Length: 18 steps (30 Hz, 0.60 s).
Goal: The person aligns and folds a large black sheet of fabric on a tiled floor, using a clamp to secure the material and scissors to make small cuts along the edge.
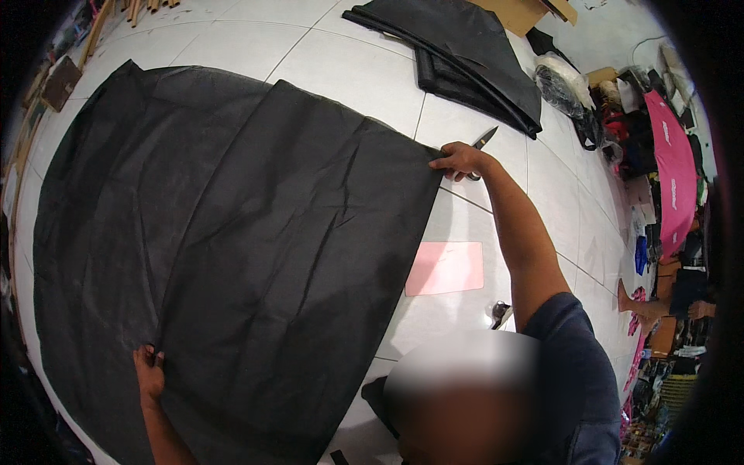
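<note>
Currently, we have black cloth (302, 225) spread on the floor (558, 213), its overlapped edge pinched in the left hand (150, 373), its upper corner in the closed right hand (462, 161). Uneven pull may skew it; scissors (486, 139) by the right hand may nick it.

Workshop: black sheeting (263, 232), blade (487, 138)

Behind the sheet (275, 225) on the floor (349, 66), to the right, is a cloth pile (465, 43). A card (453, 270) is just right of the sheet. Scissors (486, 138), maybe, are by the right hand (463, 160).
</note>
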### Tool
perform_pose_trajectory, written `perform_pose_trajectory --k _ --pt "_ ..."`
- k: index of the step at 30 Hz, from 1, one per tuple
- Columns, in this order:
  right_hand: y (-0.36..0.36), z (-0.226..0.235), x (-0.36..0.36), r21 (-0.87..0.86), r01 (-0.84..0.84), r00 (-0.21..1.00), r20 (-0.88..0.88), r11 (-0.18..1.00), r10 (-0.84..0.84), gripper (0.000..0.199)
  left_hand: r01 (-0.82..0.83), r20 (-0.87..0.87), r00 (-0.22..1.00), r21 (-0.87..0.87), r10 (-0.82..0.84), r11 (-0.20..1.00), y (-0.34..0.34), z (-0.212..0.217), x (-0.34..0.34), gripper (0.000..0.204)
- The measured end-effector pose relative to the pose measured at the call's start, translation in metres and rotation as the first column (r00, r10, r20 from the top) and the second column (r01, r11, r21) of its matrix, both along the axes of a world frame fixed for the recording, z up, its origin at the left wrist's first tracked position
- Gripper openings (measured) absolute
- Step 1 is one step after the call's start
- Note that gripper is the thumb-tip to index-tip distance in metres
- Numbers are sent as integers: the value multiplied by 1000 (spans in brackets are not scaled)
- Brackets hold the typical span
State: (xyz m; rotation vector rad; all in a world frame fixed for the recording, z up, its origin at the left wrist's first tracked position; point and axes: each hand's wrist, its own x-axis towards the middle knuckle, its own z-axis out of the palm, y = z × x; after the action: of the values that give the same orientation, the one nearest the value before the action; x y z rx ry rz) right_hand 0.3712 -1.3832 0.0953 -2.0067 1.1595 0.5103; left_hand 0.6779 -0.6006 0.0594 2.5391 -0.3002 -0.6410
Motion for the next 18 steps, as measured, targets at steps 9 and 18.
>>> perform_pose_trajectory --k 9,18 --pt "10 -11 -9 -89 19 996 84 996 -11 42 35 30 999 -27 -35 999 -14 24 -11 20" --pt "27 1 -3 -498 -163 986 -64 852 152 52 -11 190 982 -30 16 1000 -16 13 -24 24"
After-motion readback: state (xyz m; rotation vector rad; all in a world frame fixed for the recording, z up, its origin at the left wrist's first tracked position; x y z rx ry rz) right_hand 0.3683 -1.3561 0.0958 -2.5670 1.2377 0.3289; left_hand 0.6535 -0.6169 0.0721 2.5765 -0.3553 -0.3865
